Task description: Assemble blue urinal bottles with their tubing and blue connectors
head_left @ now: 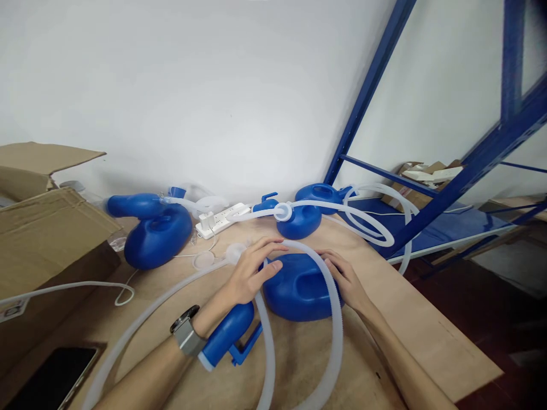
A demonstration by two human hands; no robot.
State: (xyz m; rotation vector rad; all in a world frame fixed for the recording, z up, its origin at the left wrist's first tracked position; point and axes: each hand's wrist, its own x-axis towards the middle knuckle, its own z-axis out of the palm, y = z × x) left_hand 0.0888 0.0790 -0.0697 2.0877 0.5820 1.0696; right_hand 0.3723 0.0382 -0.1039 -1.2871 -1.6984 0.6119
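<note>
A blue plastic jug [294, 299] with a moulded grip hollow rests on the table between my hands. My left hand [256, 270] grips its left end, thumb over the top and fingers along the far side. Against its right end, my right hand [344, 279] is curled, its fingertips partly behind a translucent ribbed hose [335, 324] that arcs across the jug. Beneath my left wrist lies a blue tubular piece [231, 333] with a hooked handle and a pale end. Whether it joins the jug is hidden by my left hand.
More blue jugs with hoses stand behind: one jug [160, 239] on the left, another jug [301, 221] near the wall. A white power strip [224, 219] lies between them. A cardboard box [55, 239] and a phone [60, 378] are left; a blue metal shelf [448, 228] stands right.
</note>
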